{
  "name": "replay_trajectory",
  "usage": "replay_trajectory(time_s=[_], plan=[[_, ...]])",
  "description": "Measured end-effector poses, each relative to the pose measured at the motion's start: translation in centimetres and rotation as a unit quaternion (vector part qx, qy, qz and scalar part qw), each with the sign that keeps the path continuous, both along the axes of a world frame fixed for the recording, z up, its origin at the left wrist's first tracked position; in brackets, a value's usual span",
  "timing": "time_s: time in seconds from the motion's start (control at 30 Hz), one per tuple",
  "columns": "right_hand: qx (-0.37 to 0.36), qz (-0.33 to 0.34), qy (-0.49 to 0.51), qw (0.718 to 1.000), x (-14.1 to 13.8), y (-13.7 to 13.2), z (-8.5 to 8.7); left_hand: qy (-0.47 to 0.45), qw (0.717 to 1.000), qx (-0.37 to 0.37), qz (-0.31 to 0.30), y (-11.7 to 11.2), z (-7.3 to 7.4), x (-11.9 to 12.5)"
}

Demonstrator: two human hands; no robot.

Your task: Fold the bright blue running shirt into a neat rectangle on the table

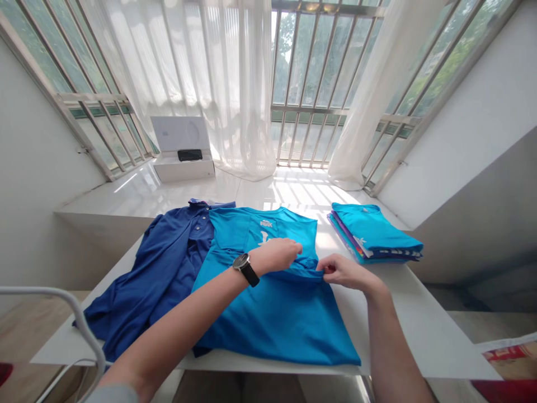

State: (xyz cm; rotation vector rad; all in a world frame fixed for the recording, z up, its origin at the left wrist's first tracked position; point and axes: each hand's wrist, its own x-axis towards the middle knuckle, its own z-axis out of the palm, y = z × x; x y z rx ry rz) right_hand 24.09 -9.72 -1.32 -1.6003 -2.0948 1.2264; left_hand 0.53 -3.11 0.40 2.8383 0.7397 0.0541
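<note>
A bright blue T-shirt with white print near its neckline lies spread on the white table, its side edges turned inward at the top. My left hand, wearing a black-strapped watch, is closed over the shirt's upper right part; its fingertips are partly hidden against the fabric. At the shirt's right edge, my right hand pinches a gathered fold of the cloth. A dark blue polo shirt lies rumpled to the left, partly under the T-shirt.
To the right sits a stack of folded shirts, a bright blue one on top. An open white box holding a black device stands on the windowsill. A pale curved tube rises at the lower left.
</note>
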Motion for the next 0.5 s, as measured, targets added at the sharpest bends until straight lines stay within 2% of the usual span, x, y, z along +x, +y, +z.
replay_trajectory(time_s=[0.13, 0.23, 0.33, 0.4, 0.5], plan=[[-0.008, -0.003, 0.017, 1.0, -0.1, -0.2, 0.6, 0.052, 0.996, -0.071, -0.001, 1.4, -1.0, 3.7], [-0.001, 0.005, 0.022, 1.0, -0.4, -0.5, 1.3, 0.01, 0.988, -0.13, -0.087, 2.5, -1.9, 5.5], [0.002, 0.009, 0.038, 0.999, -0.5, -0.9, 2.0, -0.057, 0.955, -0.232, -0.175, 3.2, -2.4, 6.2], [0.0, 0.009, 0.068, 0.998, -0.5, -1.2, 2.3, -0.09, 0.928, -0.317, -0.174, 3.1, -2.2, 6.0], [0.006, 0.007, 0.126, 0.992, -0.2, -1.5, 2.6, -0.101, 0.891, -0.424, -0.125, 2.8, -1.5, 5.0]])
